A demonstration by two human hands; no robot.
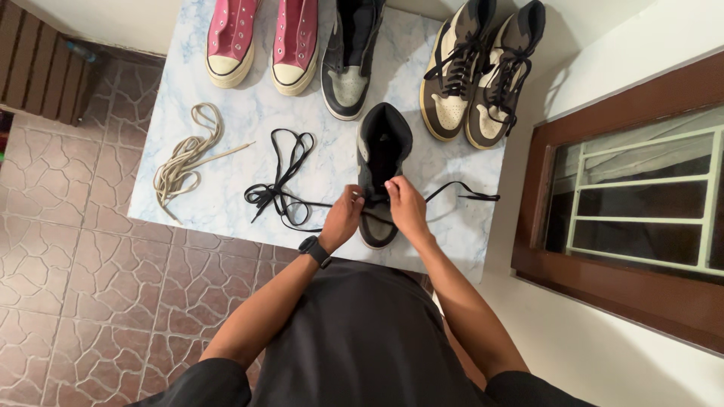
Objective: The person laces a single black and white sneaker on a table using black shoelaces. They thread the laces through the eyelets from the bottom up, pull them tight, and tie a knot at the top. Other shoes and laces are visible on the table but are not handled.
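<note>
A black and grey high-top sneaker (382, 151) stands on the marble-patterned table (249, 113), toe towards me. My left hand (343, 218) and my right hand (406, 205) are both at its lower eyelets, each pinching part of a black shoelace (285, 185). One end of that lace trails left in loose loops. The other end (464, 191) runs right across the table. A black watch (314, 250) is on my left wrist.
A beige lace (185, 154) lies coiled at the table's left. Along the far edge stand a pink pair of sneakers (264, 38), a matching black and grey high-top (348, 60) and a laced brown pair (483, 71). A wooden-framed window (626, 196) is on the right.
</note>
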